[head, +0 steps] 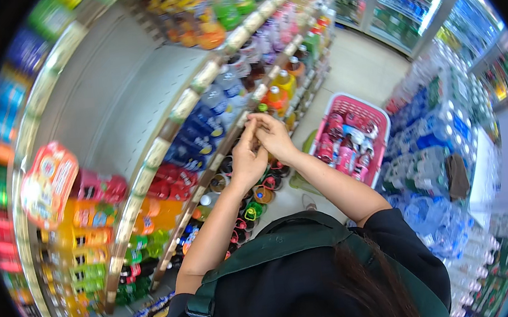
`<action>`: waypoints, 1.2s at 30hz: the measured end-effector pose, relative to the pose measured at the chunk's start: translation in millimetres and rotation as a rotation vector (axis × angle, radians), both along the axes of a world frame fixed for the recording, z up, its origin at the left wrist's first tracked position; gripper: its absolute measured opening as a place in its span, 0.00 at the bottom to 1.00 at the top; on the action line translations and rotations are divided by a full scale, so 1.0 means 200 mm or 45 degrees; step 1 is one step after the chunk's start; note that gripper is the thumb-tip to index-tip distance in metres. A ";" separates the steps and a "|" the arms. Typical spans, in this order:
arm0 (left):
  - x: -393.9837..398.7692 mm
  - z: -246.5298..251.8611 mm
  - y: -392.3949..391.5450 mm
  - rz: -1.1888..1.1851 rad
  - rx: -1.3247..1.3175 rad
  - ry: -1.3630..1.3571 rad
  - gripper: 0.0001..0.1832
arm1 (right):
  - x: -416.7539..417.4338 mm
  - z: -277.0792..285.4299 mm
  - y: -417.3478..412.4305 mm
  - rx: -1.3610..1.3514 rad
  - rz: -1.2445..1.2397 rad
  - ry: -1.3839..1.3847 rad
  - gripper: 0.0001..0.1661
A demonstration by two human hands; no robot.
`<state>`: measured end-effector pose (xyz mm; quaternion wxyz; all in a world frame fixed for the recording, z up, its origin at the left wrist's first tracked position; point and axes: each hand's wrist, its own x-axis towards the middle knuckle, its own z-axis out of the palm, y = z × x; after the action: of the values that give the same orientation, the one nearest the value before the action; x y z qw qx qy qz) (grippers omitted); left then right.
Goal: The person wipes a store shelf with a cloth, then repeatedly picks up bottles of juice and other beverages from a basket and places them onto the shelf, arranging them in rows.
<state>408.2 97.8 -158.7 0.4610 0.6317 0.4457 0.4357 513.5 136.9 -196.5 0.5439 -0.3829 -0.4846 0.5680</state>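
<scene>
My left hand [249, 154] and my right hand [272, 134] meet in front of the store shelves, their fingertips touching. The fingers are blurred, and whether something small lies between them I cannot tell. Behind and beside them stand rows of drink bottles: blue-labelled bottles [199, 134] to the left, orange drink bottles [277, 100] just above. To the right of my hands, a pink plastic basket [389, 121] sits low in the aisle with several bottles [346, 157] in it, many pink or red.
Shelf edges [150, 161] with price strips run diagonally on the left. Wrapped packs of bottled water [432, 129] are stacked on the right. Glass-door coolers [397, 10] stand at the back. Large bottles [264, 194] stand on the bottom level beneath my hands. A red and white sign [50, 183] hangs on the left shelf.
</scene>
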 end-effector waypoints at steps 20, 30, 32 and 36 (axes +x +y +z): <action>1.19 -1.04 0.42 -0.202 -1.326 0.213 0.34 | 1.25 -1.06 -0.09 -1.151 -0.847 0.618 0.31; 1.36 -1.26 0.54 -0.014 -0.988 0.814 0.41 | 1.20 -1.22 0.12 -1.276 -0.719 0.683 0.19; 1.33 -1.23 0.53 -0.023 -0.960 0.793 0.41 | 1.18 -1.17 0.11 -1.277 -0.743 0.729 0.16; 1.21 -1.21 0.42 -0.051 -1.010 0.535 0.38 | 1.17 -1.13 -0.03 -1.293 -0.635 0.807 0.18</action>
<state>649.2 181.4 -400.1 0.5754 0.4893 0.6499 0.0841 748.5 130.4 -422.0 0.5274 -0.5075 0.1318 0.6685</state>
